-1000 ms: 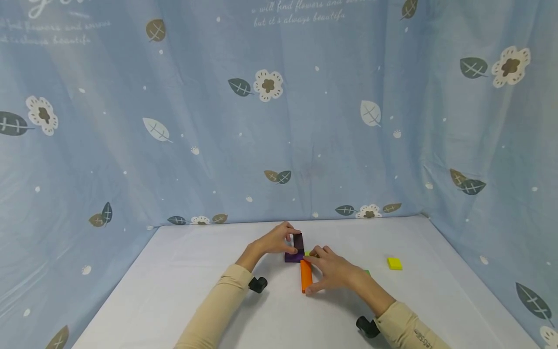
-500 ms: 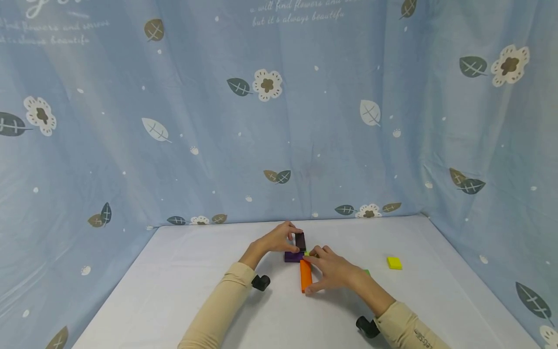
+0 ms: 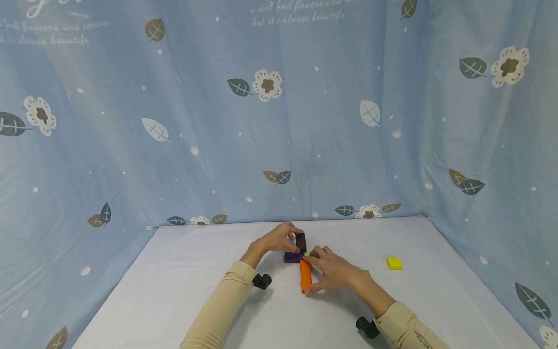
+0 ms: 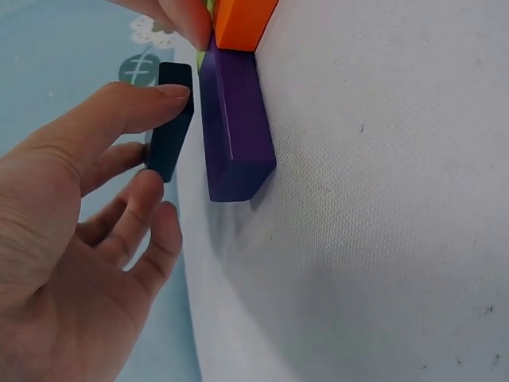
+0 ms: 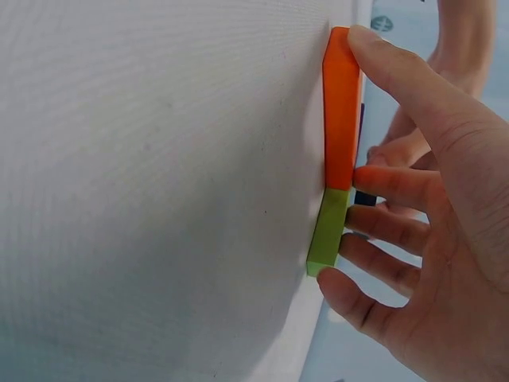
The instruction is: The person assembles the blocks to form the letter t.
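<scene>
My left hand (image 3: 275,238) pinches a small dark block (image 4: 170,135) between thumb and fingers. It is held just behind a purple block (image 4: 238,127), which lies flat on the table. An orange block (image 3: 306,277) meets the purple one near its right end and extends toward the front. My right hand (image 3: 333,269) grips the orange block, thumb at its near end and index finger by its far end. The other fingers of that hand touch a lime green block (image 5: 328,231), set end to end with the orange one.
A yellow square block (image 3: 394,263) lies to the right on the white table (image 3: 183,276). Part of another green block (image 3: 367,272) shows behind the right wrist. A blue patterned curtain (image 3: 305,121) stands along the table's back and sides.
My left hand has shifted the dark block slightly right and back, so it overlaps the purple block less. The right hand and the orange block stay in place.
</scene>
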`<action>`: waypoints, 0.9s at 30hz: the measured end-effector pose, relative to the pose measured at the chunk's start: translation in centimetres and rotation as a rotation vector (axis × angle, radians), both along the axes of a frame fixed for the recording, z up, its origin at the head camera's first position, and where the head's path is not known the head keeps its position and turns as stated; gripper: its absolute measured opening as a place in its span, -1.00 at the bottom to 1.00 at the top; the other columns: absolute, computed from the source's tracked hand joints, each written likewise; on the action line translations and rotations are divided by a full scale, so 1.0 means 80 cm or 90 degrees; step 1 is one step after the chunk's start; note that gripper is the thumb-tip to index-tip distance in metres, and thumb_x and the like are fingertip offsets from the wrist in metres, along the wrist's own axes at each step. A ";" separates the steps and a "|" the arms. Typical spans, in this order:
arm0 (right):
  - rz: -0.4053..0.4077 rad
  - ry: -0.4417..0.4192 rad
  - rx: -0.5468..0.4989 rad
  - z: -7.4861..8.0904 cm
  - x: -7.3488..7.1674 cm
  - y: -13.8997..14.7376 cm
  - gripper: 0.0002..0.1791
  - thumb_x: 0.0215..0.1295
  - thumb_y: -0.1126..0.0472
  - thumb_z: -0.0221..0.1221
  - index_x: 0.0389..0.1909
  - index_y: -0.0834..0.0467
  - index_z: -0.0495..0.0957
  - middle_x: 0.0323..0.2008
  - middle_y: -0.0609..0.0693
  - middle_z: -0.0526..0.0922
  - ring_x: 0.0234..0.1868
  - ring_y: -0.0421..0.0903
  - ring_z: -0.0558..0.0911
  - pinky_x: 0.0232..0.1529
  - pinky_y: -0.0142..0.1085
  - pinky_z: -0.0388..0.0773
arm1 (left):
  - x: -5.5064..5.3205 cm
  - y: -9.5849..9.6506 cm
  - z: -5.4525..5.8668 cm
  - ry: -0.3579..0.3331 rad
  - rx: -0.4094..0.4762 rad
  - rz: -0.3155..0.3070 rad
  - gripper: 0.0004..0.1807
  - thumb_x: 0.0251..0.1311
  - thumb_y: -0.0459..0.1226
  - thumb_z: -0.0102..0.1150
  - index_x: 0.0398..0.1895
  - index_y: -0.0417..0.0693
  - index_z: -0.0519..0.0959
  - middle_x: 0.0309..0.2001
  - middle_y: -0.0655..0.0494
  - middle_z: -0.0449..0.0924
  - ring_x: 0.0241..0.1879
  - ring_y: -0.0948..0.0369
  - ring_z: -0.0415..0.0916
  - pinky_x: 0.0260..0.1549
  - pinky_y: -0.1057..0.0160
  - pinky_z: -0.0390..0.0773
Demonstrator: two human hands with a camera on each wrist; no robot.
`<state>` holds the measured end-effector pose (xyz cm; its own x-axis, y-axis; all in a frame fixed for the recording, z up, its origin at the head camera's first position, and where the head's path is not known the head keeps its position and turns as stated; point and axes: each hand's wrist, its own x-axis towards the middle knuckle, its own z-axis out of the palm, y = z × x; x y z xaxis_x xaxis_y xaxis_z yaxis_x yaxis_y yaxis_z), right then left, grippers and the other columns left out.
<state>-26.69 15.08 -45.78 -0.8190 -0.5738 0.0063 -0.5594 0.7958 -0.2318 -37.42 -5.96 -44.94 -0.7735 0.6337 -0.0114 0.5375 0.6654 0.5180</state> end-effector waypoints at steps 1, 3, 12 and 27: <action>-0.001 -0.001 0.000 0.000 0.000 0.000 0.02 -0.10 -0.47 0.33 0.31 0.10 0.47 0.12 0.01 0.45 0.02 -0.09 0.37 -0.02 -0.11 0.58 | 0.000 0.000 0.000 -0.002 0.001 0.002 -0.32 0.02 -0.11 0.46 0.28 0.05 0.52 0.11 0.03 0.44 -0.07 0.16 0.52 -0.12 0.30 0.56; -0.002 -0.003 -0.002 -0.001 0.000 0.000 0.01 -0.10 -0.47 0.33 0.31 0.09 0.47 0.12 0.01 0.45 0.02 -0.09 0.37 -0.01 -0.11 0.59 | -0.001 -0.001 -0.001 -0.005 0.000 0.004 -0.32 0.03 -0.10 0.46 0.29 0.06 0.52 0.11 0.03 0.44 -0.07 0.17 0.53 -0.12 0.30 0.56; -0.006 0.002 0.006 -0.002 -0.002 0.001 0.03 -0.12 -0.51 0.30 0.31 0.07 0.47 0.13 0.00 0.45 0.01 -0.10 0.37 -0.01 -0.13 0.58 | -0.005 -0.001 -0.005 -0.020 0.010 0.003 -0.32 0.02 -0.10 0.46 0.28 0.06 0.52 0.10 0.06 0.45 -0.07 0.20 0.52 -0.12 0.31 0.56; 0.002 0.005 -0.002 -0.002 0.000 0.003 0.03 -0.10 -0.49 0.31 0.32 0.08 0.46 0.13 -0.01 0.45 0.01 -0.10 0.37 -0.03 -0.14 0.58 | -0.007 0.001 -0.007 -0.030 0.009 0.000 -0.33 0.03 -0.11 0.46 0.29 0.04 0.51 0.12 0.05 0.45 -0.08 0.22 0.51 -0.11 0.31 0.55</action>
<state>-26.66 15.29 -45.92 -0.8167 -0.5769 0.0147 -0.5643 0.7930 -0.2295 -38.02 -5.87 -45.49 -0.7721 0.6343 -0.0392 0.5126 0.6581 0.5515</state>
